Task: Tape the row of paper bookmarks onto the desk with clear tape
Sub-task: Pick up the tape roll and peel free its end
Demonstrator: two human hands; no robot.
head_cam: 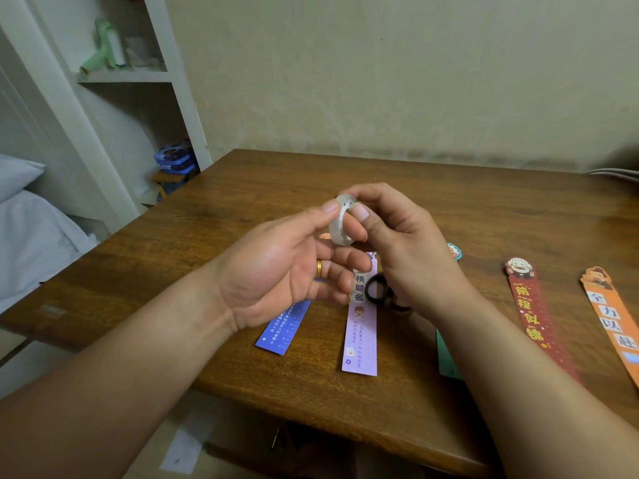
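Note:
Both my hands hold a small roll of clear tape (340,227) above the wooden desk (242,209). My left hand (294,267) grips the roll with thumb on top and fingers through it. My right hand (397,243) pinches its upper edge with thumb and forefinger. Below lie several paper bookmarks in a row: a blue one (281,328), a lilac one (361,335), a green one (446,357) mostly hidden by my right arm, a red one (532,312) and an orange one (612,316).
Black scissors (378,288) lie on the desk under my right hand, partly on the lilac bookmark. A white shelf unit (138,77) stands at the back left, a bed (31,236) at the left. Paper (183,447) lies on the floor.

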